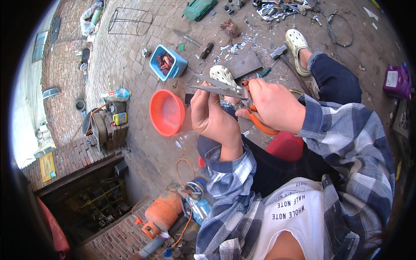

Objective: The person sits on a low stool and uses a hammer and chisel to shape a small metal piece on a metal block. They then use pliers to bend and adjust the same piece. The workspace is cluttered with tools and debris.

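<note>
My right hand [277, 104] is wrapped round the orange handles of a pair of scissors [227, 90], whose metal blades point left and are spread apart at the tips. Just beneath the blades, my left hand [219, 119] is closed with its fingertips pinched together. Whatever lies between those fingertips is too small to make out. Below and to the left of the hands stands a red plastic basin [157, 113]. Beyond it is a blue bin [180, 69] with reddish-brown scrap [165, 63] inside.
A hammer [278, 52] and a flat metal plate [243, 63] lie by my feet in pale clogs. Metal scraps [277, 9] are heaped at the far side. An orange gas cylinder [162, 212] lies near a dark pit [97, 203] at lower left. A purple jug [396, 82] stands far right.
</note>
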`<state>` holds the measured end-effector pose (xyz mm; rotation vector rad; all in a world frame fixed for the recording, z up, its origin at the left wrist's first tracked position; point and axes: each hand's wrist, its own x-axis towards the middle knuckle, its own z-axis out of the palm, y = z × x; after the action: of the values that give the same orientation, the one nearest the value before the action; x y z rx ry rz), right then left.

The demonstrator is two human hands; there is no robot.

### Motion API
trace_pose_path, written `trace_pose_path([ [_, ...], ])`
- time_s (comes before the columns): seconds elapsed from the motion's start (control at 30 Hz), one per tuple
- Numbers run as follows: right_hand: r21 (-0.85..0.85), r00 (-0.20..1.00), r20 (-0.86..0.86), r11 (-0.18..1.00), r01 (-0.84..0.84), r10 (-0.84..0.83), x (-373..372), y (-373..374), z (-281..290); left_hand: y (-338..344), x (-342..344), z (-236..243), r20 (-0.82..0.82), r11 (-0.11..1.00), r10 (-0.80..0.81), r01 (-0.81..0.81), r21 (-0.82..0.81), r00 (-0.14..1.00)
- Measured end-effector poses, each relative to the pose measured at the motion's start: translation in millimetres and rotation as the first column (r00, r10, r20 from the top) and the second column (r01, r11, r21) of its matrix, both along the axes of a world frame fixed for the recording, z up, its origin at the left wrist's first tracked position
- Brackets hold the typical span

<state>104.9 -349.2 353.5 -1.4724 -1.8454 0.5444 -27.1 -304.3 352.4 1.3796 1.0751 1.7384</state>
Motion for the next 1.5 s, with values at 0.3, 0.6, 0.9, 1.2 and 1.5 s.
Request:
trace_pose_path([
  [0.3, -0.029, 0.999, -0.012, 0.999, 0.033, -0.034, -4.8, 0.5, -10.3, -0.8, 4.0, -0.4, 0.065, 0.999, 0.001, 0.001, -0.041, 0.998],
  [0.6, 0.070, 0.999, 0.003, 0.996, 0.046, -0.046, 8.2, 13.4, -4.3, 3.4, 3.7, 13.1, 0.359, 0.955, -0.255, 0.291, -0.051, 0.898],
  [0.9, 0.032, 1.000, 0.023, 0.999, 0.019, -0.020, 7.3, 11.8, -1.5, 4.0, -1.8, 6.1, 0.389, 0.953, -0.249, 0.295, -0.062, 0.887],
  [1.2, 0.040, 0.999, 0.040, 0.999, 0.034, -0.035, 4.9, 10.1, -8.4, 0.0, 1.0, 11.0, 0.397, 0.937, -0.283, 0.340, -0.081, 0.873],
  [1.5, -0.249, 0.702, -0.712, 0.937, -0.243, -0.007, 19.4, 16.9, 19.7, 10.7, -5.4, 8.4, 0.712, 0.822, -0.264, 0.539, -0.187, 0.651],
])
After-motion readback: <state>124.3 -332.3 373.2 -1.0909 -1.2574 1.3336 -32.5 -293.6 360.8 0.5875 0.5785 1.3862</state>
